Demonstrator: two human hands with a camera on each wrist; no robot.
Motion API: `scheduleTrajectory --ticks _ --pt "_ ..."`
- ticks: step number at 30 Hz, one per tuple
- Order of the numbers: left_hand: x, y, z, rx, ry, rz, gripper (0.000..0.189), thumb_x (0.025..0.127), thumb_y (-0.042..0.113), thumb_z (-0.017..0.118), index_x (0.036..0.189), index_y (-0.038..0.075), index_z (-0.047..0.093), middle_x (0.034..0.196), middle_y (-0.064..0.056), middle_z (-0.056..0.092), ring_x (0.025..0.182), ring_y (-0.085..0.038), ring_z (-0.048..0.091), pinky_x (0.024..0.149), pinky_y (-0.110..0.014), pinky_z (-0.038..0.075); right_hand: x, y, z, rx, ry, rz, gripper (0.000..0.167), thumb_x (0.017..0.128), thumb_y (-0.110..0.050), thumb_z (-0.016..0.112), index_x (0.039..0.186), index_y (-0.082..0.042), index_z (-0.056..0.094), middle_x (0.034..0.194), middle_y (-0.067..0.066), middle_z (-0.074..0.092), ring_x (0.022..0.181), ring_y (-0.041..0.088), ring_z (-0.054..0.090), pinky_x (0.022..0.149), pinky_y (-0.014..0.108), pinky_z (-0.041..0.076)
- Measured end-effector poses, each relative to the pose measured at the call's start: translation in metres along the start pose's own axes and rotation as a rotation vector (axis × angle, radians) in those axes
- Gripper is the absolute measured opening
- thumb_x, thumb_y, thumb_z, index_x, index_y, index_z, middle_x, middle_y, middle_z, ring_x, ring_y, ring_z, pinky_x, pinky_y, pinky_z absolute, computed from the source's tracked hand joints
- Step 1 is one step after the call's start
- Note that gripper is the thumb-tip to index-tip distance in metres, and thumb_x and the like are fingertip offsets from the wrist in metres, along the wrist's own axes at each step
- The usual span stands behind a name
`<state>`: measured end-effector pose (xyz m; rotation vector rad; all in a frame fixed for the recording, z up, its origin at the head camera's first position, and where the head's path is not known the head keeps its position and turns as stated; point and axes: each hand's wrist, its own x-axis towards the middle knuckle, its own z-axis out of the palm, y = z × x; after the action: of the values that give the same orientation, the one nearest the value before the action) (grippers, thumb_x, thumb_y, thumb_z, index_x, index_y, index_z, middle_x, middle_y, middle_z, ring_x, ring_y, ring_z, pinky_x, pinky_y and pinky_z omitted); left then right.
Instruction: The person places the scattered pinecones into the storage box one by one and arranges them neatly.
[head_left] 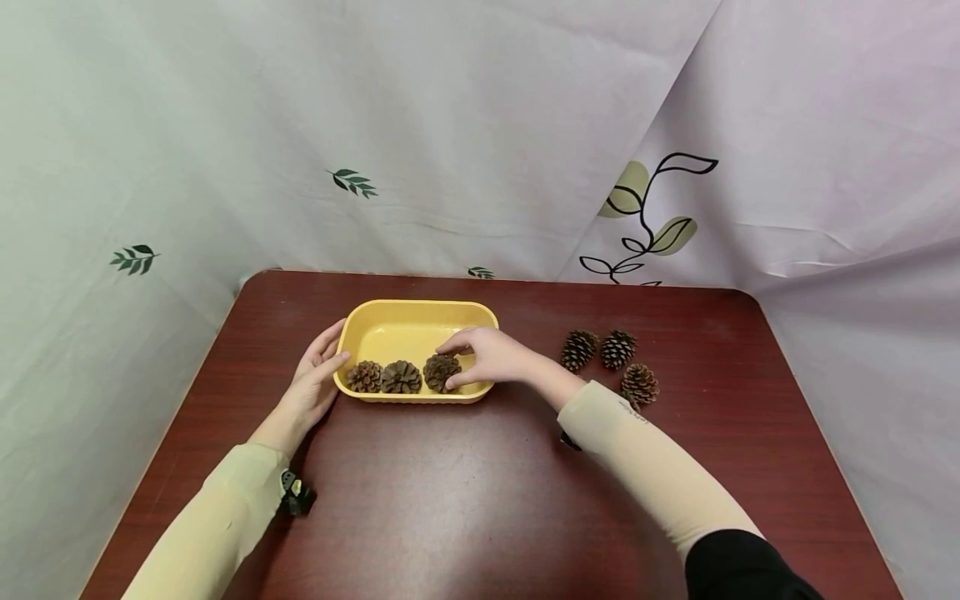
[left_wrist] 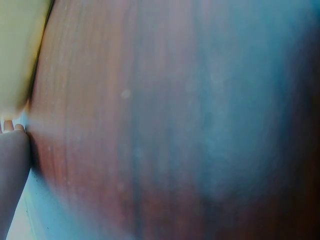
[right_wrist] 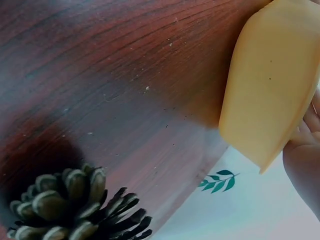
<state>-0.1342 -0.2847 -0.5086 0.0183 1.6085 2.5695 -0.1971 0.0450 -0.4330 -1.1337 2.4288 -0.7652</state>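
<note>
A yellow plastic tub (head_left: 420, 304) stands toward the back of the table, left of the middle. My left hand (head_left: 309, 382) holds its left end, thumb at the rim and fingers along the outer wall. Inside the tub, my right hand (head_left: 495, 354) pinches a pine cone (head_left: 440, 372) between thumb and fingers at the front right. Two more pine cones, one at the front left (head_left: 364, 377) and one beside it (head_left: 401, 377), lie along the tub's front wall. The right wrist view shows the tub's outer side (right_wrist: 272, 75); the gripped cone is hidden there.
Right of the tub, three pine cones lie on the dark red table (head_left: 450, 483): one left (head_left: 579, 350), one behind (head_left: 618, 350), one nearer the front (head_left: 640, 384), close by the right sleeve (head_left: 637, 458). A leaf-patterned white cloth (head_left: 465, 125) hangs behind the table.
</note>
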Motion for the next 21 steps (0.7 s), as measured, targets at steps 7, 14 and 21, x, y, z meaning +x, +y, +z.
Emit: scheduleTrajectory --ticks 7,14,21 --pt "0.0003 -0.0007 -0.0005 0.008 0.002 0.000 0.052 0.108 -0.006 0.047 0.152 0.021 0.048 0.141 0.013 0.065 0.122 -0.005 0.063 0.092 -0.018 0.055 0.0059 -0.0035 0.0015 -0.059 -0.054 -0.018 0.056 0.092 -0.036 0.084 0.138 -0.008 0.071 0.138 0.009 0.073 0.127 0.024 0.069 0.111 0.036 0.053" --pt "0.0002 -0.0007 0.0001 0.006 0.006 0.000 0.053 0.108 -0.007 0.047 0.154 0.021 0.047 0.142 0.014 0.064 0.126 -0.004 0.063 0.096 -0.018 0.055 0.0087 -0.0058 0.0012 -0.027 -0.074 -0.012 0.052 0.093 -0.034 0.083 0.136 -0.007 0.072 0.134 0.008 0.075 0.122 0.023 0.073 0.108 0.032 0.055" --pt "-0.0003 -0.0014 -0.0001 0.004 0.009 0.005 0.052 0.108 -0.007 0.047 0.151 0.022 0.049 0.142 0.014 0.064 0.126 -0.004 0.063 0.097 -0.018 0.055 0.0098 -0.0033 0.0037 -0.053 -0.073 -0.033 0.050 0.095 -0.034 0.081 0.137 -0.008 0.072 0.136 0.008 0.075 0.123 0.024 0.072 0.109 0.035 0.054"
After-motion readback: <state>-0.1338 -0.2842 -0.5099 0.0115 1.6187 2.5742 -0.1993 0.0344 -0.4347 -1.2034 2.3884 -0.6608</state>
